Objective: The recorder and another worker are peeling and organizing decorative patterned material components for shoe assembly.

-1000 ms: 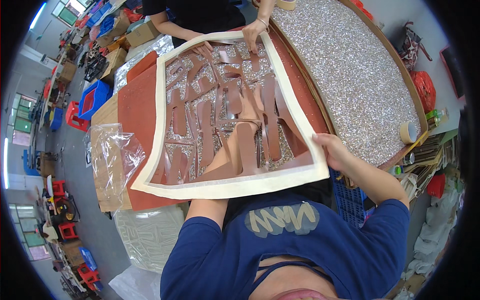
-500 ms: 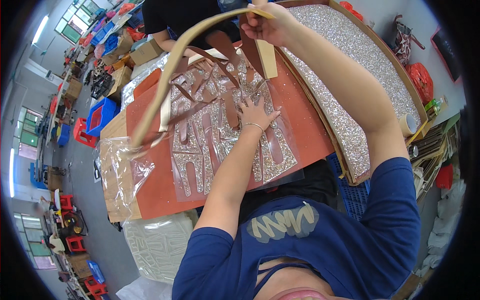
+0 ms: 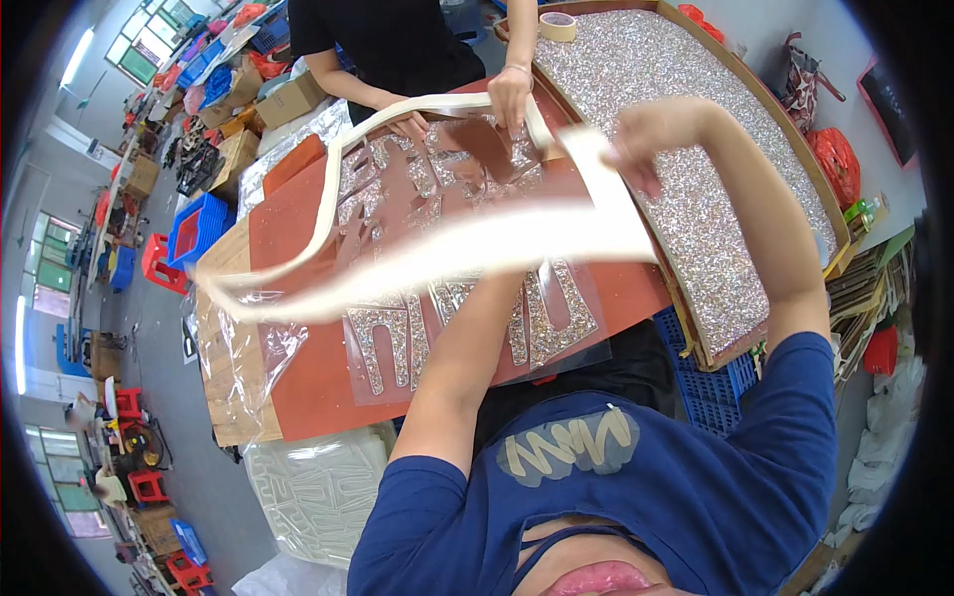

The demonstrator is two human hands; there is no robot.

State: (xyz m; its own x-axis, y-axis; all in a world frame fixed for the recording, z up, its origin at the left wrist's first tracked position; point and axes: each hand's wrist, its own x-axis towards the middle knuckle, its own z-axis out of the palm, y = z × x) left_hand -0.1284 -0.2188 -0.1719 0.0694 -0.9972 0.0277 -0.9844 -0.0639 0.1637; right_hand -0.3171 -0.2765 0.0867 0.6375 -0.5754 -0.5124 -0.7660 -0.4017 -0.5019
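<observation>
A cream frame (image 3: 427, 260) with brown stencil strips inside hangs slanted over a clear plastic sheet (image 3: 388, 343) with glitter-filled shapes. Its near bar is smeared by motion. Beside the frame's right bar is my right hand (image 3: 641, 139), fingers bent and blurred; whether they grip it I cannot make out. My left forearm (image 3: 462, 363) reaches under the near bar, which hides the hand. Across the table another person's hands (image 3: 509, 96) rest on the frame's far side. The sheet lies on a reddish-brown board (image 3: 308, 407).
At the right stands a large tray (image 3: 800, 134) full of silver glitter (image 3: 686, 219), with a tape roll (image 3: 558, 27) at its far end. A blue crate (image 3: 730, 387) sits below. Crumpled clear film (image 3: 283, 333) and a white moulded sheet (image 3: 318, 487) lie at the left.
The frame's near bar has swung down toward me, and my right hand has dropped to the right. My left hand, spread on the sheet before, is now covered. The other person's hands show more.
</observation>
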